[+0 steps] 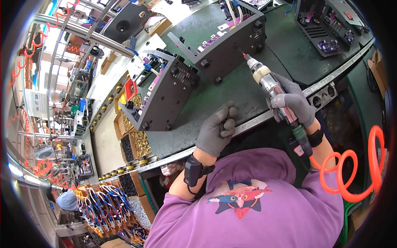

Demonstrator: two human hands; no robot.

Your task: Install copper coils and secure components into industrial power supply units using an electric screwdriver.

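Note:
My right hand (295, 101), in a grey glove, is wrapped round a pneumatic screwdriver (269, 80). An orange coiled air hose (351, 155) hangs beside my right arm near the tool's rear end. The bit points up and left, close to the side of a dark grey metal housing (231, 53) standing on the bench; whether it touches cannot be made out. My left hand (216, 130), also gloved, is held over the bench's near edge with its fingers curled. Whatever lies in those fingers is hidden. Left of it, a second dark housing (165, 97) with rubber feet stands tilted.
A third housing (320, 37) with purple circuit boards sits at the far right. Cardboard bins (140, 142) of brass-coloured and black small parts line the left. A red tray (130, 89) is behind them. Bundled wire harnesses (105, 208) hang at lower left. A metal rail (256, 120) edges the bench.

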